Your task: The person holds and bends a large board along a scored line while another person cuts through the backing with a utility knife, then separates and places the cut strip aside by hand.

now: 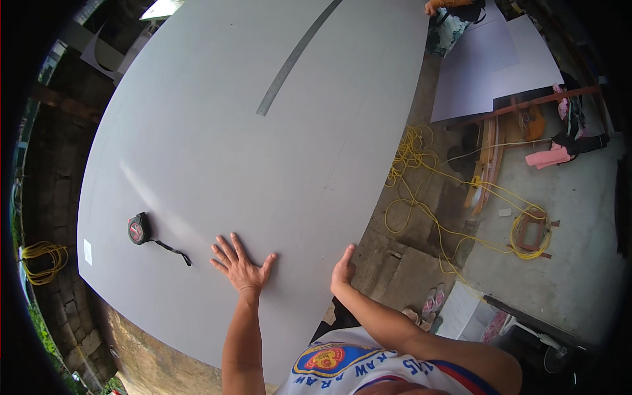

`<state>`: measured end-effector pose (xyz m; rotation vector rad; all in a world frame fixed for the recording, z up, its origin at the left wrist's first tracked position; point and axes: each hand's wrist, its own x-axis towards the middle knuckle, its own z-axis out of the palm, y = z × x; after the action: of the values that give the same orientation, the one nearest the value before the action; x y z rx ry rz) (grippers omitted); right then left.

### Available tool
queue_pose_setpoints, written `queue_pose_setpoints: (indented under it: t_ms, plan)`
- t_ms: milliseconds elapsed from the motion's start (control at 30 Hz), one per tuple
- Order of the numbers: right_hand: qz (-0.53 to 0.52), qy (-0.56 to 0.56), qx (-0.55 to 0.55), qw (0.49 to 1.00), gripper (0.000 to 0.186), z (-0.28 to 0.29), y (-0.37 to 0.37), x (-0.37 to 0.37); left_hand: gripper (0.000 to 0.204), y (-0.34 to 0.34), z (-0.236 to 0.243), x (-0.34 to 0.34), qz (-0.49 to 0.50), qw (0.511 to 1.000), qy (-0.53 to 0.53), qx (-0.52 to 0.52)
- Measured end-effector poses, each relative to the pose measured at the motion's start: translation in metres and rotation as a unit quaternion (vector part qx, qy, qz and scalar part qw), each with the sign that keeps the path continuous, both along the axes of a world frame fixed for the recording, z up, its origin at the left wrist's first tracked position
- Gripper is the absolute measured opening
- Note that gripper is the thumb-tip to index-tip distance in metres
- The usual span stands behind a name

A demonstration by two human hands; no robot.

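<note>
A large grey sheet (316,164) fills the middle of the view. My left hand (242,263) lies flat on its lower part, fingers spread. My right hand (343,268) holds the sheet's right edge near my body, thumb uppermost and fingers partly hidden. A black and red tape measure (138,228) with a wrist strap rests on the sheet to the left of my left hand. A long metal ruler (293,62) lies near the far side, slanting toward the top.
Pale sheets (494,66) are at the upper right, beside another person's hand (432,8). Tangled yellow cord (408,155), wooden strips (487,151), pink cloth (546,157) and slippers (434,299) occupy the right side. A coiled cord (43,260) hangs at the far left.
</note>
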<state>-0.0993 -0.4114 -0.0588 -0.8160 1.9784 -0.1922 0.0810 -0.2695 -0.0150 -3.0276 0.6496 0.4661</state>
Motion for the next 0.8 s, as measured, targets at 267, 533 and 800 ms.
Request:
queue_pose_setpoints:
  t_ms: [267, 533, 800]
  plan:
    - [-0.041, -0.004, -0.019, 0.999, 0.098, -0.018, 0.003, 0.003, 0.126, 0.000, -0.003, -0.001, -0.005, 1.000, -0.016, -0.005]
    - [0.020, 0.041, 0.018, 0.999, 0.098, 0.003, 0.008, -0.009, 0.124, 0.011, -0.001, -0.015, 0.009, 1.000, -0.010, 0.006]
    - [-0.040, -0.015, -0.005, 0.999, 0.103, 0.033, -0.004, 0.018, 0.089, 0.022, 0.005, 0.025, -0.061, 0.991, -0.068, -0.097]
